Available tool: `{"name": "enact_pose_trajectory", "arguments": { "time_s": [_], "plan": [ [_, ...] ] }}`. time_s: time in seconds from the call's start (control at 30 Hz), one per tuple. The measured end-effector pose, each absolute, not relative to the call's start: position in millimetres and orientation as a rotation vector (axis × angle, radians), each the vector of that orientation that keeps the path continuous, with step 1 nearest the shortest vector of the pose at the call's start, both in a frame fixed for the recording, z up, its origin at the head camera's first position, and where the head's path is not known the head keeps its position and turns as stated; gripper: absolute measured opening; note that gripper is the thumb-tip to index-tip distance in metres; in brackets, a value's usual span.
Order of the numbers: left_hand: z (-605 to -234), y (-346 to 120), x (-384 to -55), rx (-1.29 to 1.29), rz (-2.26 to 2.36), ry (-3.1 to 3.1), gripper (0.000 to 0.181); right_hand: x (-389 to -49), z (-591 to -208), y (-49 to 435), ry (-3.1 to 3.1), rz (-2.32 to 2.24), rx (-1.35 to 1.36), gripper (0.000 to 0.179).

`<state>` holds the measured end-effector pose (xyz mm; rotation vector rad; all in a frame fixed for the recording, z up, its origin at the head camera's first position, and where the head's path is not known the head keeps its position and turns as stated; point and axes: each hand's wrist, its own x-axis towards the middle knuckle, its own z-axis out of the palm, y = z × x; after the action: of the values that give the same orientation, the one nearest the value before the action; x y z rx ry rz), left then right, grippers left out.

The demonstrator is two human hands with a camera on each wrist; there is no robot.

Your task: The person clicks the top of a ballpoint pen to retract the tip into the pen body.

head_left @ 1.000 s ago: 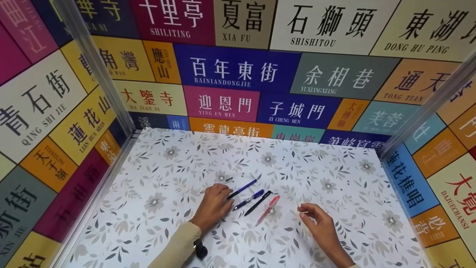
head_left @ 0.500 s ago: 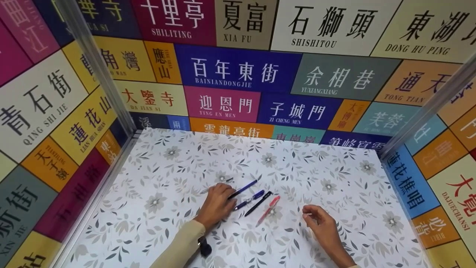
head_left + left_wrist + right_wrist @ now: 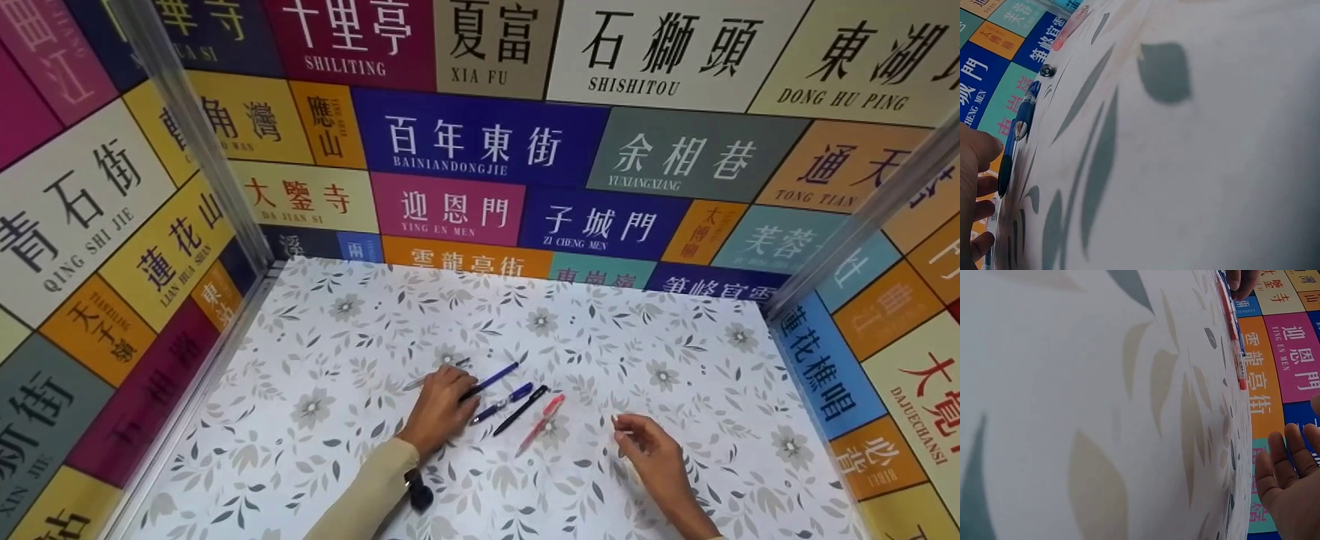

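Pens lie near the middle of the worktop, well in from its left and right edges, all slanting toward the far right corner. The blue pen reaches farthest that way from the left hand, its near end tucked in by the fingers. Then, going toward the right edge, come the navy pen, the black pen and the pink pen, each just beside the next. A clear pen shows only in part, mostly hidden by the left hand.

That hand is low among them, fingers bent downward; from here I can't tell whether it grips a pen or only touches one. A pale sleeve covers its forearm, with a black device at the wrist.

The right hand is over toward the right edge, well apart from the pink pen, relaxed and released, its fingers loosely bent.

Grey leaves and flowers pattern the worktop. Walls of coloured name panels rise behind its far edge and along both sides, with posts at the far corners.
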<state>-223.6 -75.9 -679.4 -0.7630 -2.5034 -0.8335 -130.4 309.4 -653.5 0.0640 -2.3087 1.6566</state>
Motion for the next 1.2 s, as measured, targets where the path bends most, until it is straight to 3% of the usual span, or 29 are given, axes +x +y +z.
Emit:
{"name": "enact_pose_trajectory", "arguments": {
  "time_s": [0.93, 1.2],
  "plan": [
    [-676.7, -59.1, -236.3, -0.696, -0.702, -2.571, 0.011, -129.9, -651.1, 311.4, -2.446, 1.68, -0.124, 0.029],
    [-679.6, -61.3, -234.0, -0.645, -0.782, -2.571, 0.006, -125.7, -649.9, 308.6, -2.4, 1.714, -0.038, 0.026]
  ]
}}
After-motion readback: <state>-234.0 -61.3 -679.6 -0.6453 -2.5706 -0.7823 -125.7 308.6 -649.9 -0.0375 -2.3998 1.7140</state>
